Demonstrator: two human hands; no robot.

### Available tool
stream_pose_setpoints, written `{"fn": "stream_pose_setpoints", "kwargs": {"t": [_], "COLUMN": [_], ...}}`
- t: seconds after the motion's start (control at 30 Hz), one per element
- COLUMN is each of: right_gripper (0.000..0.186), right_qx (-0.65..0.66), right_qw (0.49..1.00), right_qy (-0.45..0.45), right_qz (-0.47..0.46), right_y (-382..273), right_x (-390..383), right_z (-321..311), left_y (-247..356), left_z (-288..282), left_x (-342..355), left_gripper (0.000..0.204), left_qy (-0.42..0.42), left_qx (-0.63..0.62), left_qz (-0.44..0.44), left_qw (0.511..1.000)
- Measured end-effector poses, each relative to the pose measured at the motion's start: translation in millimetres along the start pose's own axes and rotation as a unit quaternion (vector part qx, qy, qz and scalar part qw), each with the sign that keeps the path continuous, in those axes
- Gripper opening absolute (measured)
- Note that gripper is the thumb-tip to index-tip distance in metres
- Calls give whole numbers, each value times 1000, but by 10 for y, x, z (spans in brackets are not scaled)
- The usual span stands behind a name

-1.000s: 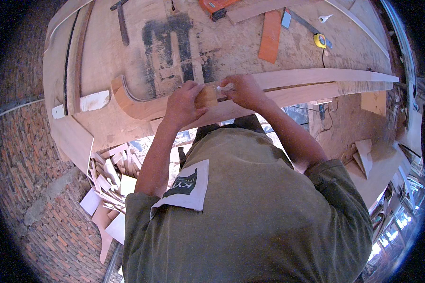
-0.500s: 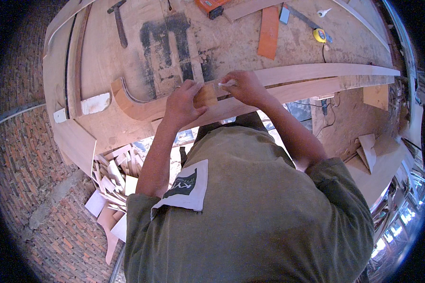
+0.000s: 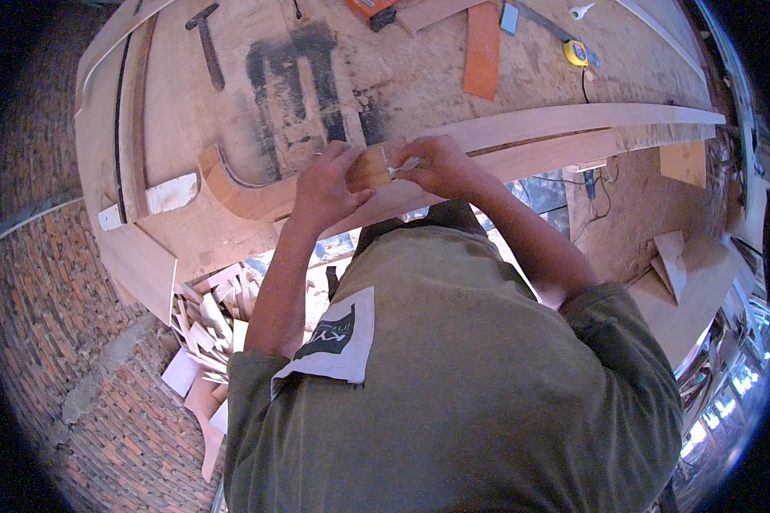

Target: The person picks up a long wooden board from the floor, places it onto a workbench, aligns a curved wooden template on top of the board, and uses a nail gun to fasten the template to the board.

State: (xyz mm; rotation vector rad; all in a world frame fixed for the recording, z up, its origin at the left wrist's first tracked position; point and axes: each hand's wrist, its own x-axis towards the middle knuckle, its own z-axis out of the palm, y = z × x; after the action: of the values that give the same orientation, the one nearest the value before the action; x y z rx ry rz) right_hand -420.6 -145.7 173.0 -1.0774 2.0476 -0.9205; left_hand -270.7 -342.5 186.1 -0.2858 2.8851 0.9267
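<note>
A curved, J-shaped wooden piece (image 3: 246,199) lies along the near edge of the workbench, its hooked end to the left. My left hand (image 3: 327,184) grips it near its straight right end, thumb on the near side and fingers over the far side. Just right of that, my right hand (image 3: 443,167) is closed in a pinch on a small white thing (image 3: 393,173), mostly hidden by the fingers. Its tip is at the end of the wooden piece. Two long, pale, curved wooden strips (image 3: 590,118) run off to the right beneath and beyond my right hand.
On the workbench (image 3: 175,103) lie a hammer (image 3: 210,51), an orange strip (image 3: 481,56), a yellow tape measure (image 3: 576,53) and a white nozzle-shaped piece (image 3: 582,11). Wood offcuts (image 3: 216,318) are heaped below left, beside a brick wall (image 3: 60,282). A cable (image 3: 606,184) hangs at right.
My right hand has moved slightly left and down, bringing the white thing's tip to the end of the wooden piece. My left hand keeps its grip. The view has shifted slightly.
</note>
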Motion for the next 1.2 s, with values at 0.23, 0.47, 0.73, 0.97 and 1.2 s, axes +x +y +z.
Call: {"fn": "stream_pose_setpoints", "kwargs": {"t": [0.23, 0.47, 0.73, 0.97, 1.2], "right_gripper": [20, 22, 22, 41, 43], "right_qx": [-30, 14, -19, -56, -243], "right_qw": [999, 999, 1000, 976, 953], "right_qy": [-29, -30, 0, 191, 175], "right_qz": [-26, -38, -5, 84, -41], "right_y": [78, 107, 41, 681, 669], "right_x": [-12, -62, 87, 743, 386], "right_z": [6, 73, 22, -394, -674], "left_y": [-17, -32, 16, 37, -68], "left_z": [-5, -15, -18, 119, 419], "left_x": [-2, 16, 25, 80, 160], "left_gripper": [69, 68, 70, 68, 69], "left_qy": [-2, 11, -18, 6, 19], "left_qx": [3, 0, 16, 30, 40], "left_qz": [1, 10, -11, -19, -59], "left_qw": [1000, 1000, 1000, 999, 997]}}
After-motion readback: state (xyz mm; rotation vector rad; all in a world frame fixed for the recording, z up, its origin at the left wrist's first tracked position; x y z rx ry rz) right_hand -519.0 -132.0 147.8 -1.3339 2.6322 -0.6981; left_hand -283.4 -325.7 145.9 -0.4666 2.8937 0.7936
